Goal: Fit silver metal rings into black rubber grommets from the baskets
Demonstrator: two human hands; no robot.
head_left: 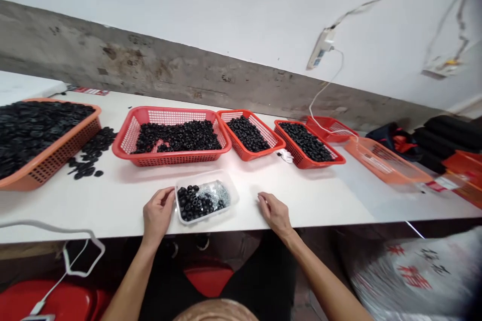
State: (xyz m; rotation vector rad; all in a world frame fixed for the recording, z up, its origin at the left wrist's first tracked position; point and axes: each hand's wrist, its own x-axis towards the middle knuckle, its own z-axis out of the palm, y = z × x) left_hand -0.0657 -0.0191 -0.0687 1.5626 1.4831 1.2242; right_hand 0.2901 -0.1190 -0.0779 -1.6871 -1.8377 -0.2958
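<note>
A clear plastic container [235, 195] stands near the front edge of the white table, holding black ring-shaped parts [194, 203] on its left and small shiny metal pieces [216, 191] on its right. My left hand [158, 213] is at the container's left side, thumb and fingers closed on its rim. To the right of the container, apart from it, my right hand [275, 212] rests on the tabletop with its fingers curled together. Whether anything small is between those fingers is hidden.
Behind the container stand a wide red basket [173, 159] and two narrower red baskets [246, 153] [307, 163], all with black parts. An orange basket [56, 155] heaped with black pieces is at left, loose pieces [88, 160] beside it. A white cable [320, 91] hangs from a power strip [320, 49].
</note>
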